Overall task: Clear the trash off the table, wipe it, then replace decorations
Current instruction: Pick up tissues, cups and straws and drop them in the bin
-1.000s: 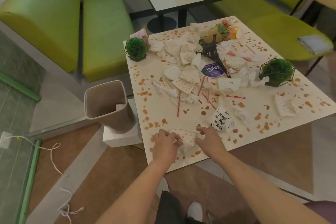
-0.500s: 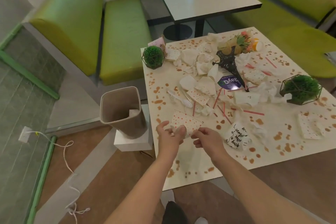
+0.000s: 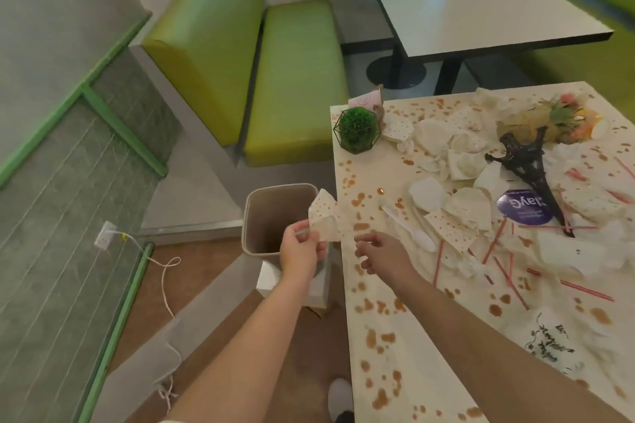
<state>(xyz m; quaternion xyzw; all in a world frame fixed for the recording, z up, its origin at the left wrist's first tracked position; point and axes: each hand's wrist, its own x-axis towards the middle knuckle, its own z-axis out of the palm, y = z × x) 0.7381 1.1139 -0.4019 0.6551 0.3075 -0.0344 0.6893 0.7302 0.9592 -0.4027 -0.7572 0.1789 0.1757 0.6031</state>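
Left hand (image 3: 299,251): fingers pinch the near end of a dotted napkin (image 3: 324,219), holding it up over the right rim of the bin (image 3: 278,220)
Right hand (image 3: 379,252): fingers loosely curled, holding nothing, hovering over the left edge of the bench (image 3: 405,354), just right of the napkin
Napkin's lie: long axis runs from the left hand's fingers up and away, far end above the bin's far right corner
Bin from hand: its mouth lies directly below and a little left of the left hand
Nearer hand: the left is plainly closer to the bin, so the drop looks to be its job
Remaining: crumpled napkins (image 3: 446,148), red straws (image 3: 494,244) and a white spoon (image 3: 409,227) litter the bench to the right
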